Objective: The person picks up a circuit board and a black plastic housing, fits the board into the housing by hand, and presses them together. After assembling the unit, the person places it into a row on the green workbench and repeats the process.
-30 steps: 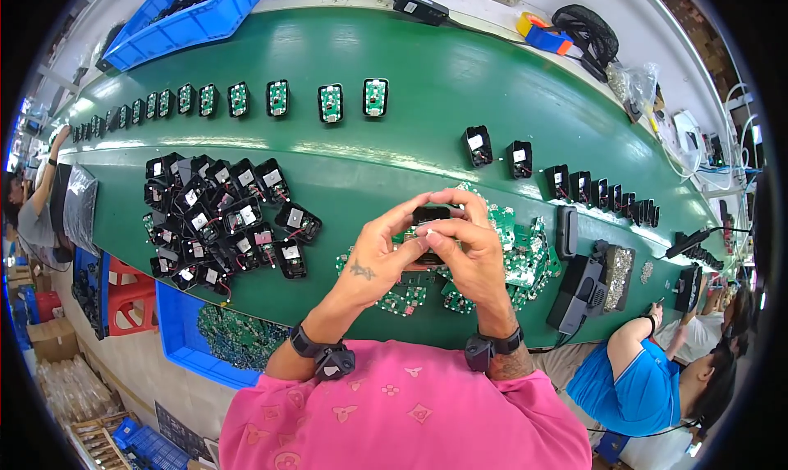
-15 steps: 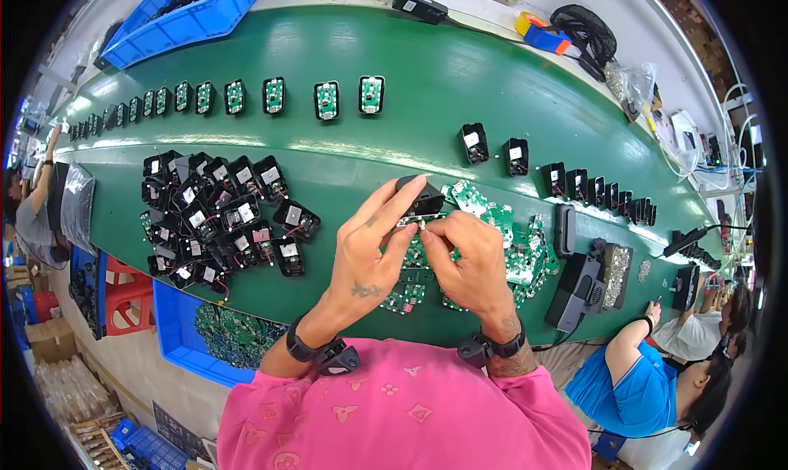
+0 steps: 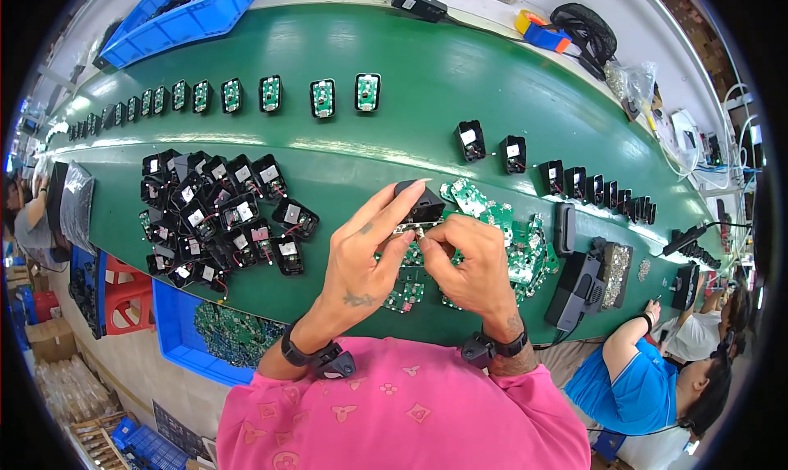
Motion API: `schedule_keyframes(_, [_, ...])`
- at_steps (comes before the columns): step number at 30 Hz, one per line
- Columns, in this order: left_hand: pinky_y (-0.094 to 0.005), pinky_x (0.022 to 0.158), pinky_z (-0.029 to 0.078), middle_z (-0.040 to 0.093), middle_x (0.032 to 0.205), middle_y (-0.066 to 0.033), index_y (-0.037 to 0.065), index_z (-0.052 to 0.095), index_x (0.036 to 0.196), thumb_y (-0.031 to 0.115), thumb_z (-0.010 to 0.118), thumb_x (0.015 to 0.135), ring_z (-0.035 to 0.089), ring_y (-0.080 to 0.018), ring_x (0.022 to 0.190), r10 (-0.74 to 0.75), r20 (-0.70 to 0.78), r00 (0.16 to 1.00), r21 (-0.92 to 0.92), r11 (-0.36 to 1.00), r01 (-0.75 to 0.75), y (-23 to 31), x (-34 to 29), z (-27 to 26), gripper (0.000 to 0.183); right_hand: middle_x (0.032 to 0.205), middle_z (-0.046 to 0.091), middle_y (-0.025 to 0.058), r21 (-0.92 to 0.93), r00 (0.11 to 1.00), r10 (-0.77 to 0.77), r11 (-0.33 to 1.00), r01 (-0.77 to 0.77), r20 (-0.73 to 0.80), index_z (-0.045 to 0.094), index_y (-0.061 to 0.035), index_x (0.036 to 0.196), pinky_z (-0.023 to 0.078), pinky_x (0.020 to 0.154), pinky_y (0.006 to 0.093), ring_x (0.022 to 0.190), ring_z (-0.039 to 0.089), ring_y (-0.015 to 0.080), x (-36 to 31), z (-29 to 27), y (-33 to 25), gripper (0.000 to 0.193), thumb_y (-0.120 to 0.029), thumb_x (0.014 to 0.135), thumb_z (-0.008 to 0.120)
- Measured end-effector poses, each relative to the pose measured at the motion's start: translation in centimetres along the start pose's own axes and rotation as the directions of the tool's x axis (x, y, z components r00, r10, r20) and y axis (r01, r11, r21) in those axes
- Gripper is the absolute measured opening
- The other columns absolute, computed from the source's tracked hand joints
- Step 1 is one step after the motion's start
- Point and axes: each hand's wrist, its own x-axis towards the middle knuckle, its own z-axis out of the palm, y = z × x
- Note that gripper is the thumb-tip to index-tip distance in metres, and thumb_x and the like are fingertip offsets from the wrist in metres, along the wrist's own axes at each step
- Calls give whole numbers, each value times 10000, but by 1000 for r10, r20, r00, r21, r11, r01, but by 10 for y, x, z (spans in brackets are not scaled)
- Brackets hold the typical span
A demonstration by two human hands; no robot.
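My left hand [image 3: 361, 248] grips a small black plastic housing [image 3: 420, 207] above the middle of the bench, its fingers along the far side and its thumb at the near edge. A green circuit board [image 3: 408, 229] shows partly at the housing's near side. Close to my left thumb, my right hand [image 3: 468, 261] is closed in a pinch at that edge; the small part between its fingertips is hidden. Under and beyond my right hand lies a loose heap of green circuit boards [image 3: 525, 252].
Left of my hands is a pile of black housings [image 3: 197, 215]. Housings with green boards [image 3: 271, 95] line the far left; open housings [image 3: 515, 154] line the right. A blue bin [image 3: 176, 339] of boards sits below the bench edge. A co-worker in blue [image 3: 628, 376] is at right.
The housing in my left hand has tipped slightly, and both hands stay together at its near edge. At the far left, another person's arm has pulled back from the row.
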Motion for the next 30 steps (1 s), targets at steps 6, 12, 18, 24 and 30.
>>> schedule_keyframes(6, [-300,841,581,573,1348,-222,46,579,1373,-111,609,859,655,-235,1104,65,43,997,153,986,-71,-2,-2,-2,538,640,585,84,15,998,-9,1000,8,65,618,15,750,430,507,327,534,570,200,0,-2,3,60,5,779,670])
schedule_keyframes(12, [-304,812,577,615,1279,-211,44,617,1311,-125,605,833,689,-285,1040,147,27,989,325,934,-148,0,-2,-1,507,653,581,94,32,999,23,999,-24,45,607,20,763,428,505,334,526,560,215,1,2,0,80,-16,807,664])
schedule_keyframes(18, [-302,819,584,625,1259,-154,29,572,1341,-79,581,898,679,-199,1032,-78,2,997,-14,997,78,-25,-3,7,456,651,570,87,-94,1000,30,995,-30,-2,604,15,803,423,498,318,533,553,192,-7,18,10,113,-41,828,699])
schedule_keyframes(24, [-278,779,622,535,1324,-146,16,403,1460,-30,546,952,679,-206,1016,-293,60,954,-374,880,293,-22,3,1,530,687,606,29,111,947,278,958,-262,-160,643,25,897,446,503,260,543,557,92,-15,17,26,148,-112,922,694])
schedule_keyframes(30, [-252,739,615,542,1295,-133,-3,504,1376,-138,603,847,693,-181,925,-185,137,973,-297,929,219,-31,-2,6,555,784,647,30,434,913,364,863,-257,-182,622,11,922,452,497,208,598,583,54,-22,17,23,85,-62,955,651])
